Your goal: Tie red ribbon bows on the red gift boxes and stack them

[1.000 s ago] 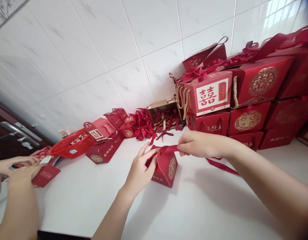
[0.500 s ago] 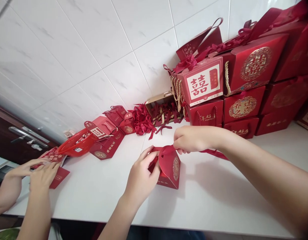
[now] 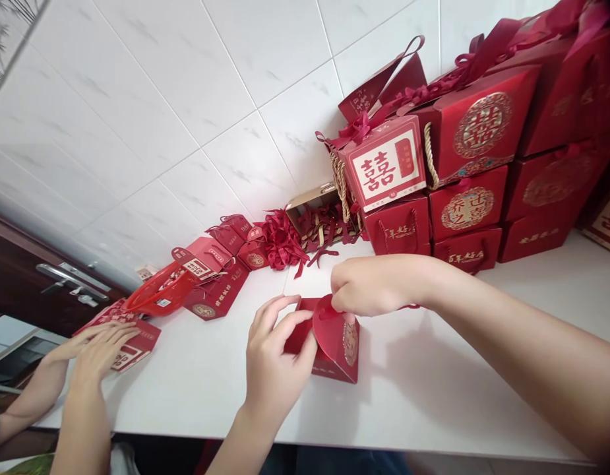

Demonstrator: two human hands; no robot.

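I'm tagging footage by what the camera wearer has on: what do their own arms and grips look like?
The left grip and right grip are ungloved, five-fingered, with no ring to be seen. The left forearm and right forearm are slender, without visible sleeve, watch, bracelet or marking.

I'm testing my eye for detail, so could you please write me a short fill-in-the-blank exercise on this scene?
The left hand and right hand both touch one red ____.
The stacked boxes stand to the ____ of the basin.
The wall is covered with white ____.
Missing words: box; right; tiles.
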